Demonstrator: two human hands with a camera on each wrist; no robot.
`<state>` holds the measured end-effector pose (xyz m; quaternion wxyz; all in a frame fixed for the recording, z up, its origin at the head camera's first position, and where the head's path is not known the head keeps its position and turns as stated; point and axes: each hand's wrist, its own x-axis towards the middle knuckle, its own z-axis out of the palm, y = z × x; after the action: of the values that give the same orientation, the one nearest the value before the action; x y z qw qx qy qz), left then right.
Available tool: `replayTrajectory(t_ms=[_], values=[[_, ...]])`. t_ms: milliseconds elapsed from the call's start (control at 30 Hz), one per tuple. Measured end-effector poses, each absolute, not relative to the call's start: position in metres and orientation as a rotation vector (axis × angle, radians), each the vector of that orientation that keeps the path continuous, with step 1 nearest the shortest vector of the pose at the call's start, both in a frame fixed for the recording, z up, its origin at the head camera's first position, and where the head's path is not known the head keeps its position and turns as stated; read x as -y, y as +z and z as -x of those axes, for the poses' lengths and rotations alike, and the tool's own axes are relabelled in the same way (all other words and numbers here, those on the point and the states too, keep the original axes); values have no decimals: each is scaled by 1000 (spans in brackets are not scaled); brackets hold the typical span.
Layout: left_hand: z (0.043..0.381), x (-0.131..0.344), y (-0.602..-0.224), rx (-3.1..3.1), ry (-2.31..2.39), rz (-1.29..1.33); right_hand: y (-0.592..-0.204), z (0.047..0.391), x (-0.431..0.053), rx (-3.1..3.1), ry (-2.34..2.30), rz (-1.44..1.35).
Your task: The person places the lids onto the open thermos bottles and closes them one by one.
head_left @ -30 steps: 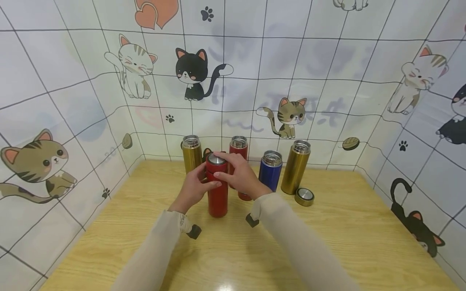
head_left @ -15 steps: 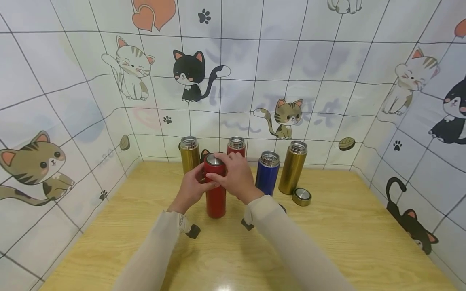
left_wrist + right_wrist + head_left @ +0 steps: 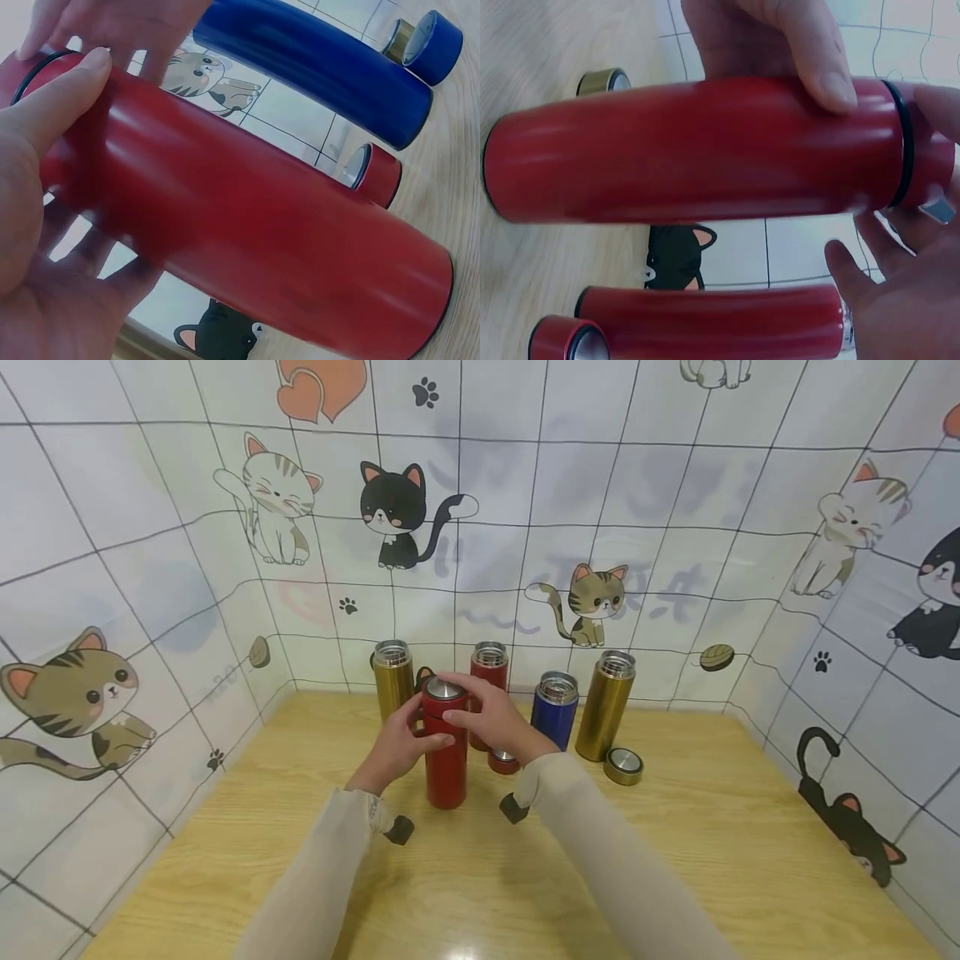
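On the table [image 3: 675, 835], left of and nearer than the blue flask [image 3: 555, 717], the red flask [image 3: 446, 772] is standing upright; the left hand [image 3: 399, 742] is gripping it high up; the right hand [image 3: 497, 720] is clasping its lid [image 3: 444, 690]; it is probably handling as stiff, solid and slippery, calling for a wrap just below the lid.

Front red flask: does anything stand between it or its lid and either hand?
Nothing visible does. The left hand grips the front red flask directly; the right hand holds its lid. The uncapped red flask and loose red lid are behind, not between.
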<state>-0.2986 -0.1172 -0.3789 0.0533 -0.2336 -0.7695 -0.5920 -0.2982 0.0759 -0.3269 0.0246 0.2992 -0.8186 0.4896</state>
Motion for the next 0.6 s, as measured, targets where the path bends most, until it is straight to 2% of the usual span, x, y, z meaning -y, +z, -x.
replayTrajectory(t_ms=[200,600], values=[[298,115,-381,2286,-1832,722,-326,301,-80,2519,1434,-976],[297,116,-381,2333,-1833,663,-338,297,-68,2377,1041,-818]])
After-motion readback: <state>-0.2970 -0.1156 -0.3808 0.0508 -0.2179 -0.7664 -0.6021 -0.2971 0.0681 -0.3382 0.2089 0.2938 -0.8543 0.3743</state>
